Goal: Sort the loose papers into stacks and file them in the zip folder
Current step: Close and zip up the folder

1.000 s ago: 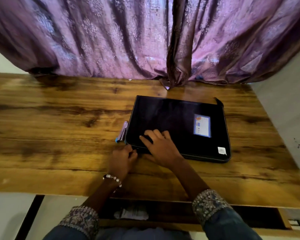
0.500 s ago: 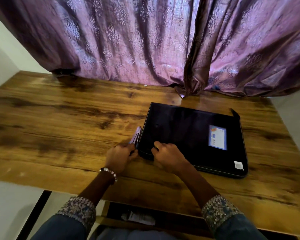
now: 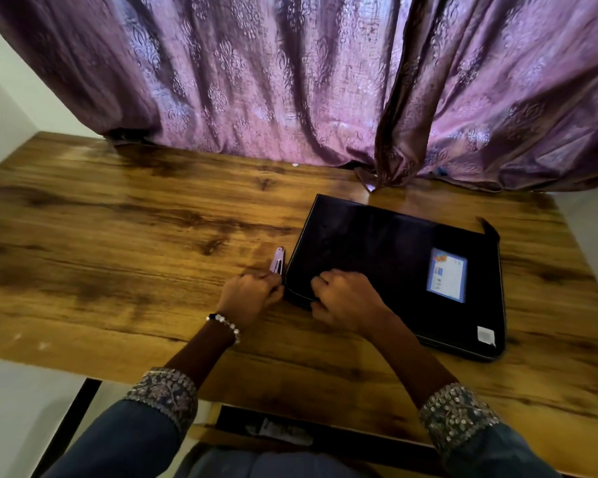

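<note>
A black zip folder lies flat and closed on the wooden table, right of centre, with a blue label on its cover. My right hand grips the folder's near-left edge, fingers curled on top and thumb at the rim. My left hand sits just left of that corner, fingers curled and pinching at the zip on the folder's edge; the pull itself is hidden. No loose papers are visible.
A small silver stapler lies against the folder's left side, just above my left hand. A purple curtain hangs along the table's far edge. An open drawer shows below the near edge.
My right hand went from lying flat on the cover to curling round the near-left edge. My left hand shifted slightly up the corner toward the stapler. The view tilted.
</note>
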